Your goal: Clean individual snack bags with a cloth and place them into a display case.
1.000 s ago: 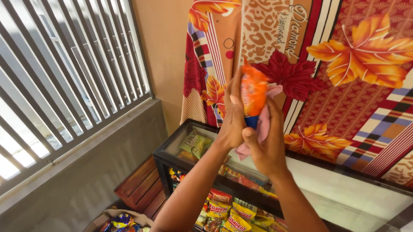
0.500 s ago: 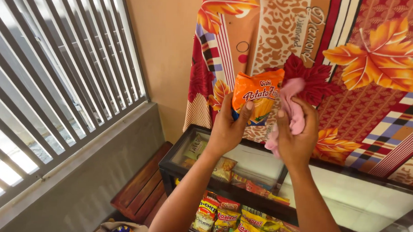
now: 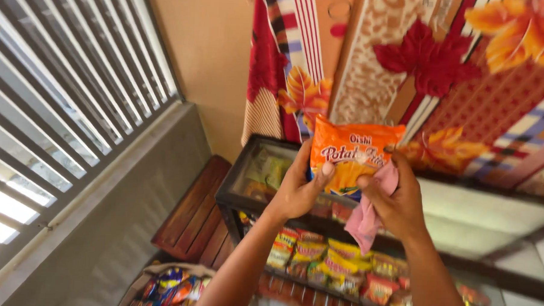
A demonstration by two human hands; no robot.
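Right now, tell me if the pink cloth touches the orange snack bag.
Touching: the head view shows the pink cloth pressed against the orange snack bag by the right hand.

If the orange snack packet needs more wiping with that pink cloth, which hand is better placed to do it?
Probably the right hand: it already has the pink cloth bunched in its fingers, pressed against the front of the orange snack packet. The left hand grips the packet's left edge, thumb on its face, steadying it.

Bright orange snack bag (image 3: 351, 154), pink cloth (image 3: 366, 215), and that curtain (image 3: 443, 74) is red and orange leaves over stripes and checks. Black-framed display case (image 3: 234, 194).
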